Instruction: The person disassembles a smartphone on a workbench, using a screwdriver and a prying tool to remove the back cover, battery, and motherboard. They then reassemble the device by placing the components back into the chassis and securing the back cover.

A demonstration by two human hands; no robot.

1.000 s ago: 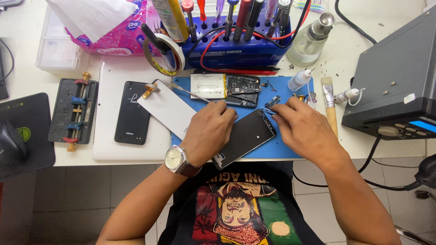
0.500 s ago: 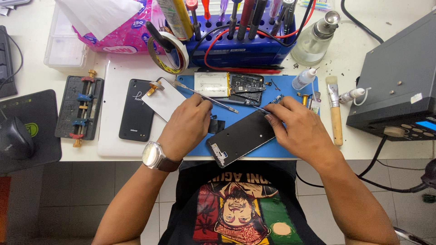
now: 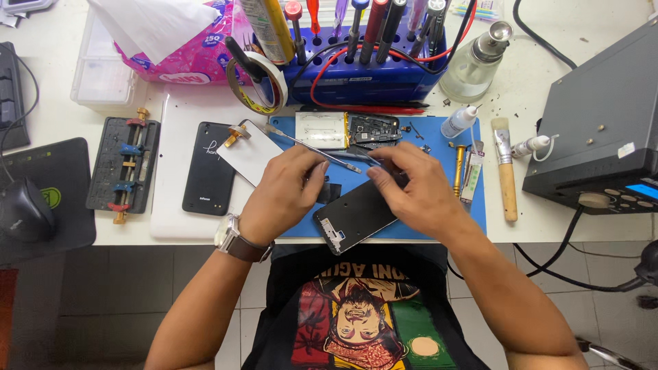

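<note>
A black phone frame point(image 3: 354, 217) lies tilted on the blue work mat point(image 3: 473, 218) near the table's front edge. My right hand point(image 3: 416, 195) rests on its upper end, fingers closed on it. My left hand point(image 3: 283, 192) sits just left of the frame and grips a thin metal pry tool point(image 3: 317, 150) whose tip points toward my right fingers. Behind the hands lie a white battery point(image 3: 321, 130) and a black circuit board point(image 3: 373, 128). A white rectangular panel point(image 3: 249, 152) sits left of my left hand.
A black phone back cover point(image 3: 208, 168) and a clamp jig point(image 3: 125, 165) lie at left, a mouse point(image 3: 25, 209) further left. Blue tool rack point(image 3: 370, 68), tape roll point(image 3: 260, 83), tissue pack point(image 3: 195, 48) stand behind. Brush point(image 3: 506, 170), small bottles, glass dispenser point(image 3: 478, 62) and a grey machine point(image 3: 600, 130) at right.
My left hand lifted off the phone frame and took hold of the thin pry tool. My right hand stayed on the frame's upper end. The view shifted slightly.
</note>
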